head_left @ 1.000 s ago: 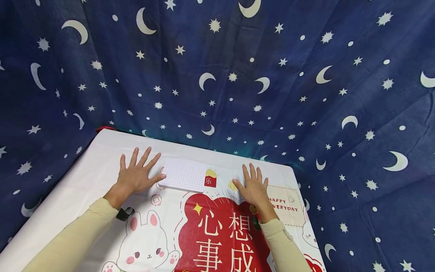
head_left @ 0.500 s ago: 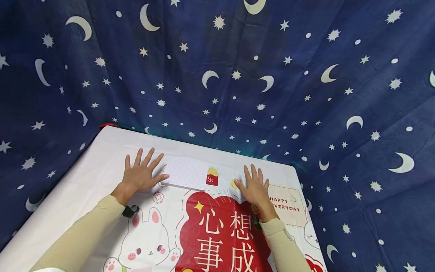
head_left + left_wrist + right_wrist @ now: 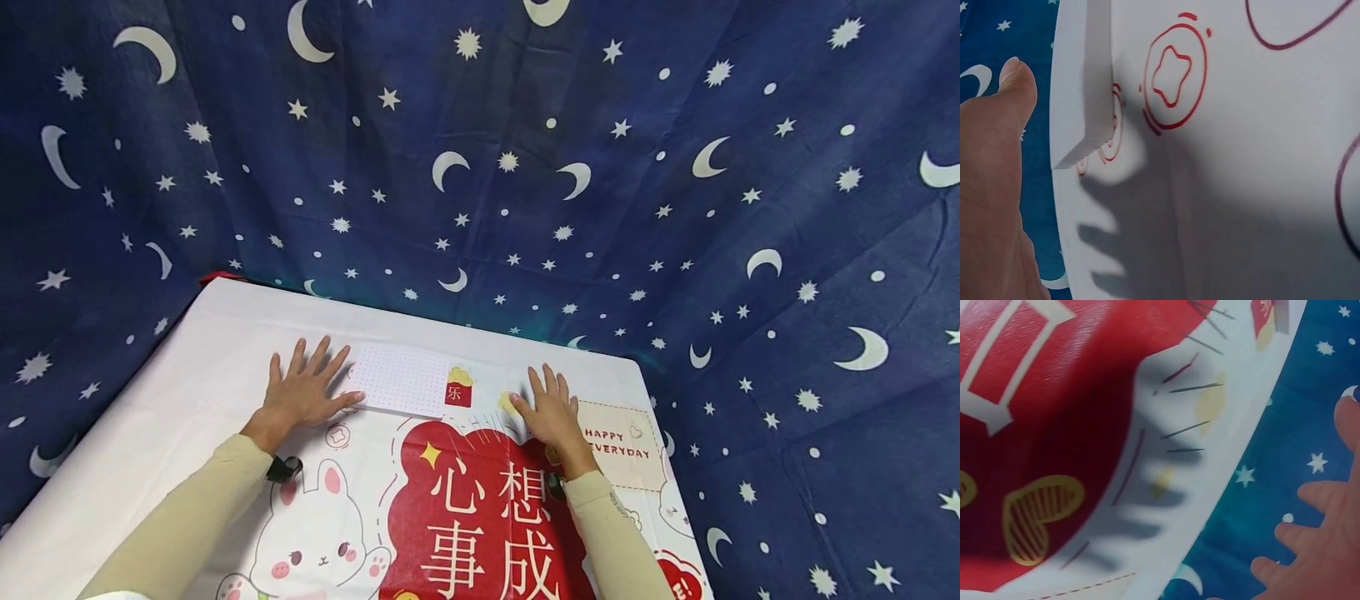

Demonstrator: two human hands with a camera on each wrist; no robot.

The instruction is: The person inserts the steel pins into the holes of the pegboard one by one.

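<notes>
A flat white rectangular block (image 3: 401,379) with a dotted top lies near the far edge of the table. My left hand (image 3: 306,396) is spread beside its left end, palm down, the thumb tip close to the block's near left corner in the head view. In the left wrist view the thumb (image 3: 1017,84) shows at the left, next to the thick side of the block (image 3: 1085,81), and the hand's shadow falls on the cloth. My right hand (image 3: 553,419) is also spread, fingers apart, to the right of the block with a gap between. Neither hand holds anything.
The table wears a white cloth (image 3: 247,333) printed with a rabbit, red shapes and characters. Dark blue curtains (image 3: 495,125) with moons and stars hang behind and at both sides. A small dark wrist device (image 3: 283,469) sits under the left wrist.
The head view has shifted slightly. Both hands stay spread in about the same places, and the block has not moved on the table.
</notes>
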